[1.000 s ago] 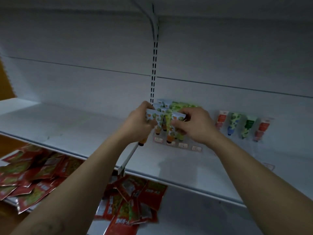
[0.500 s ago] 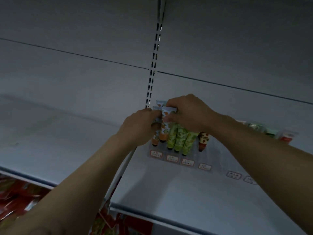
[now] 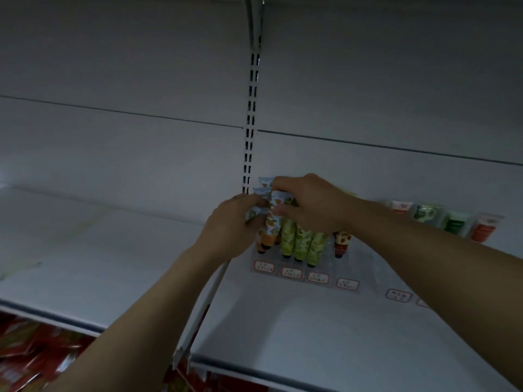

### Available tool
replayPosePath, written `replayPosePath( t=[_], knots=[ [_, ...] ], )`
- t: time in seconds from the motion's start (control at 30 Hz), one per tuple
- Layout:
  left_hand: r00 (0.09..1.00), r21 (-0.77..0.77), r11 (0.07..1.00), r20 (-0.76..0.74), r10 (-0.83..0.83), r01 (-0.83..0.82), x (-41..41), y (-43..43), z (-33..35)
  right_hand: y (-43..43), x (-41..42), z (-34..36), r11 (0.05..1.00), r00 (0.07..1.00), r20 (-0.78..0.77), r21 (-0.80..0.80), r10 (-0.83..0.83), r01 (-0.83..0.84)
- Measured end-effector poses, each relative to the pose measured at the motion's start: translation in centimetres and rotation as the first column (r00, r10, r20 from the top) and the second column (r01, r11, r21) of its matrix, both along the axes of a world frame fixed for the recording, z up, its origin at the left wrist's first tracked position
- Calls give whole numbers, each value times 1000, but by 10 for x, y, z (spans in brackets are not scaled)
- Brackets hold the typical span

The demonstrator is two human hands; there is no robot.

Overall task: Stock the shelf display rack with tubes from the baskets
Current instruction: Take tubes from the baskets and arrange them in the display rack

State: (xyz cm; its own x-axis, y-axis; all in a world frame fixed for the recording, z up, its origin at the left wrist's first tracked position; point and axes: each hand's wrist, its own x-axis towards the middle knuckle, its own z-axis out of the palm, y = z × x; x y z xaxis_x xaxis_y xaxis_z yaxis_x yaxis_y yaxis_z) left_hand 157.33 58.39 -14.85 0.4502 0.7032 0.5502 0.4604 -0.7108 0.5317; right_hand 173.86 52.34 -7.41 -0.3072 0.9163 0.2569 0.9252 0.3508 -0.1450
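Observation:
A clear display rack (image 3: 328, 258) with small price labels stands at the back of the white shelf (image 3: 325, 329). In it stand an orange-patterned tube (image 3: 268, 232), three green tubes (image 3: 301, 241) and a red-brown tube (image 3: 342, 244). My left hand (image 3: 229, 227) grips a small bundle of tubes (image 3: 254, 213) just left of the rack. My right hand (image 3: 308, 205) pinches the top of the orange-patterned tube over the rack's leftmost slot. More orange tube tops (image 3: 264, 183) show behind my fingers.
A second row of red and green tubes (image 3: 441, 219) stands further right along the shelf back. A slotted upright (image 3: 250, 123) runs up the back wall. Red snack packets (image 3: 31, 355) lie on the lower shelf at the bottom left.
Both hands moved from in front of the rack up onto its left end, and the orange tube now stands upright in the rack. The view has come closer.

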Motion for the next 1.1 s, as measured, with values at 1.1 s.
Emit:
replayPosePath(
  t=[1.1],
  knots=[
    [985,-37,991,-127,120,-126,7,-10,16,-8,1,2,995,944,319,77,-86,65]
  ],
)
